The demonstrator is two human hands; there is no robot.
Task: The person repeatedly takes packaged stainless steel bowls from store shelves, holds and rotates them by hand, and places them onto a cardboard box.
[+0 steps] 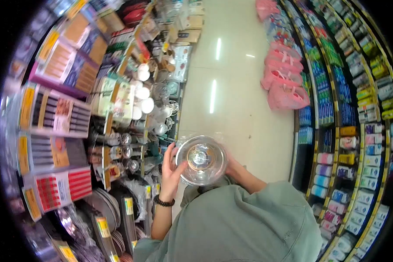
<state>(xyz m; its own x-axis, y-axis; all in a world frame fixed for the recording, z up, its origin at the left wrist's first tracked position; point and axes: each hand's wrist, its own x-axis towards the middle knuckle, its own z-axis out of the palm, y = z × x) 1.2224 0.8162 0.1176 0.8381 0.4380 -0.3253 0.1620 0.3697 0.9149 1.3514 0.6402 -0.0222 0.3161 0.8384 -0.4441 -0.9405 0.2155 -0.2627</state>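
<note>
The left hand [172, 168] pinched the near side of a round, clear-looking dish [201, 160], thumb over the rim and fingers spread along its side. The right hand [232, 163] was at the opposite side, mostly hidden by the dish; how its fingers sat could not be told. The dish was in front of the green shirt [244, 218], above the floor [231, 113], in loose plastic wrap [218, 139].

The wrap looked slick: if it slid under the thumb, or the right hand gave little support, the dish could tip and drop onto the hard floor. Swung left, it might knock the white cups [146, 105] or the stacked pans [105, 209]. Pink bags [288, 96] lay across the aisle by the right shelves [334, 153], well apart from the hands.
</note>
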